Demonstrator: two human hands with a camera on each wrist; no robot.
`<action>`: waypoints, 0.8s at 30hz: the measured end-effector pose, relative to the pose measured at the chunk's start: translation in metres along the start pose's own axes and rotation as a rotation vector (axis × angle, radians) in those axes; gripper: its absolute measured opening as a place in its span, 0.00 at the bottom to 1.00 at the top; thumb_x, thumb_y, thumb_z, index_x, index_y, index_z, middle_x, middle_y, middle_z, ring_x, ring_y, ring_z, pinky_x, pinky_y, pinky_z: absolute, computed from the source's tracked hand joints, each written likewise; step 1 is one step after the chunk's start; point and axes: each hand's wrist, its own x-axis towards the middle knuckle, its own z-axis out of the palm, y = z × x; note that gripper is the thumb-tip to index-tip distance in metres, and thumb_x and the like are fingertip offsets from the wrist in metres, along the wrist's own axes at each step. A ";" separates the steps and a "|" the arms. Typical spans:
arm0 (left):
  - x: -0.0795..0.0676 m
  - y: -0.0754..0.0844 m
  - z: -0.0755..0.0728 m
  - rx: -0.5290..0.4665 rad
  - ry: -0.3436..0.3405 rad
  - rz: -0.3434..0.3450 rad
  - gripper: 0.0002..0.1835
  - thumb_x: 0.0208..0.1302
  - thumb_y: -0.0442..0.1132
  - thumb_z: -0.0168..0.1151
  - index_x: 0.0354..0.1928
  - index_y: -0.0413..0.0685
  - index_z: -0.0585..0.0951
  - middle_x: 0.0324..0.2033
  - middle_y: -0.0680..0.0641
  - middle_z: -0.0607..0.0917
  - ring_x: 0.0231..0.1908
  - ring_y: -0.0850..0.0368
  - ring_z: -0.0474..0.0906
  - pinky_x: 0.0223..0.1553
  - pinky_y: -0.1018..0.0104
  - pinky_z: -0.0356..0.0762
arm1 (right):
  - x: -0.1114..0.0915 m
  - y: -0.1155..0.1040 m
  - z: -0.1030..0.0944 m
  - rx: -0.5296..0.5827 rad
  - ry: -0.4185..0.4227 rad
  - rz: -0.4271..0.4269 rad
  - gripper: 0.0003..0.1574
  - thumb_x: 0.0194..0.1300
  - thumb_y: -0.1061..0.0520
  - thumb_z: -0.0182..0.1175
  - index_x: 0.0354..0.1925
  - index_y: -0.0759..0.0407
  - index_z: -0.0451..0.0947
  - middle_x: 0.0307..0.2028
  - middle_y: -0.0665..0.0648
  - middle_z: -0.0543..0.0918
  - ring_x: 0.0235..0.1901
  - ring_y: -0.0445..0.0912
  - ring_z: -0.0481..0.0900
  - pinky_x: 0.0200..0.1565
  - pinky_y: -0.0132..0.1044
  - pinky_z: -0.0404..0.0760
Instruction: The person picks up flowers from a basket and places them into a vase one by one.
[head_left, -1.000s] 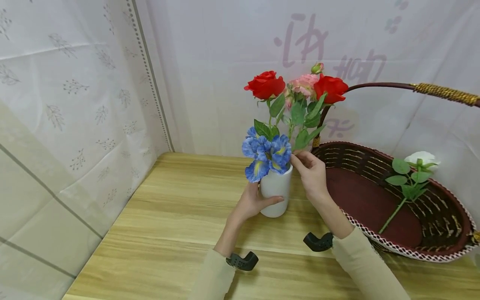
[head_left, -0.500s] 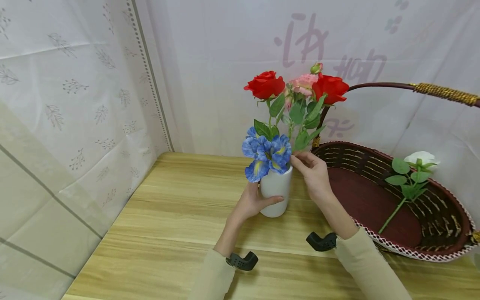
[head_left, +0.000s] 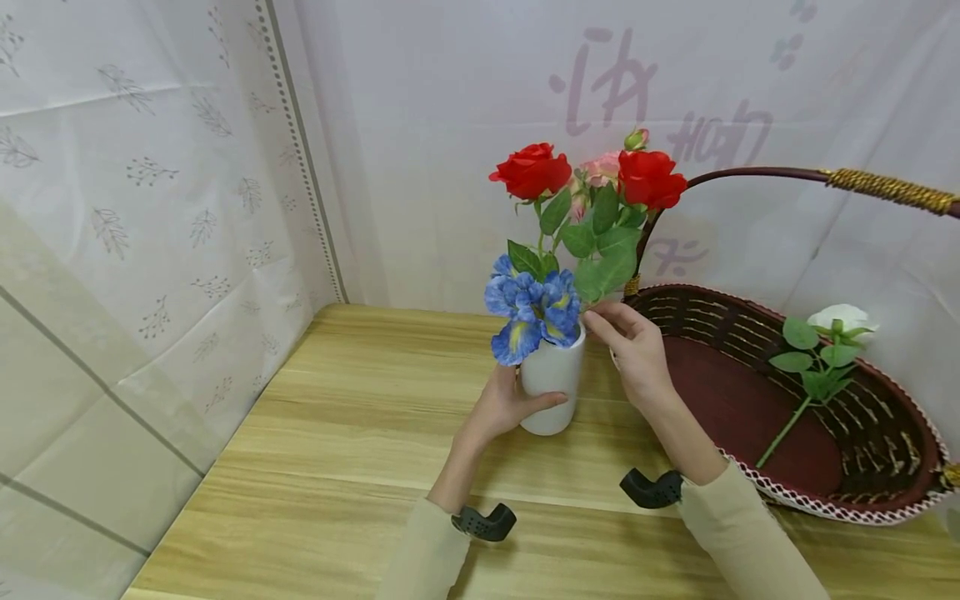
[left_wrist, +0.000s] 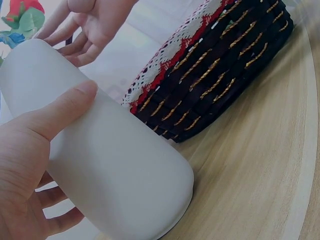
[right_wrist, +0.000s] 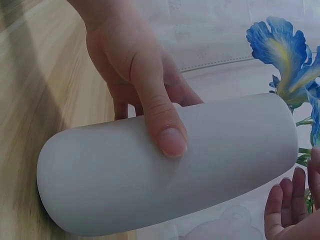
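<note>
A white vase (head_left: 553,387) stands on the wooden table, and my left hand (head_left: 497,410) holds it, thumb across the front. Blue irises (head_left: 525,310) lean over the vase's left rim. Behind them rise a red rose (head_left: 532,171), pink flowers (head_left: 600,170) and a second red rose (head_left: 651,179) on the right. At the vase mouth my right hand (head_left: 639,354) pinches the stem of this right-hand rose between thumb and fingers; the stem's grip point is partly hidden. The left wrist view shows the right hand (left_wrist: 97,30) close beside the vase's rim.
A dark woven basket (head_left: 817,498) with white lace trim and a tall handle (head_left: 892,190) stands right of the vase. Inside it leans a white rose (head_left: 843,322) with a green stem. Patterned curtains (head_left: 420,150) hang behind and to the left of the table.
The right-hand red rose has turned and shifted slightly left, its leaves now facing forward. My right wrist has moved a little right. The left hand and vase stay put.
</note>
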 end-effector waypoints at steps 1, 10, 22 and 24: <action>0.000 0.000 0.000 0.003 -0.001 -0.001 0.57 0.54 0.41 0.80 0.78 0.69 0.52 0.70 0.57 0.67 0.67 0.58 0.67 0.64 0.51 0.70 | -0.001 0.000 -0.001 -0.002 -0.004 0.001 0.06 0.71 0.60 0.63 0.45 0.61 0.82 0.38 0.47 0.86 0.38 0.43 0.82 0.46 0.34 0.82; 0.000 -0.002 -0.001 0.001 0.001 0.018 0.55 0.54 0.41 0.80 0.77 0.68 0.54 0.69 0.57 0.69 0.66 0.57 0.68 0.64 0.51 0.70 | -0.007 -0.002 -0.012 -0.029 -0.030 0.005 0.11 0.72 0.59 0.63 0.50 0.63 0.81 0.43 0.48 0.84 0.41 0.42 0.82 0.47 0.32 0.82; 0.000 0.021 -0.003 0.007 0.018 0.079 0.56 0.52 0.32 0.80 0.78 0.58 0.56 0.67 0.50 0.71 0.65 0.53 0.70 0.63 0.49 0.71 | -0.017 -0.003 -0.041 -0.084 -0.078 0.037 0.20 0.70 0.57 0.65 0.55 0.69 0.77 0.46 0.54 0.83 0.42 0.45 0.82 0.48 0.32 0.82; -0.001 0.030 -0.005 0.015 0.019 0.100 0.56 0.51 0.31 0.80 0.78 0.55 0.55 0.68 0.47 0.71 0.65 0.51 0.70 0.62 0.47 0.72 | -0.019 -0.003 -0.044 -0.101 -0.091 0.042 0.20 0.71 0.57 0.65 0.55 0.68 0.77 0.47 0.54 0.83 0.43 0.44 0.81 0.47 0.31 0.82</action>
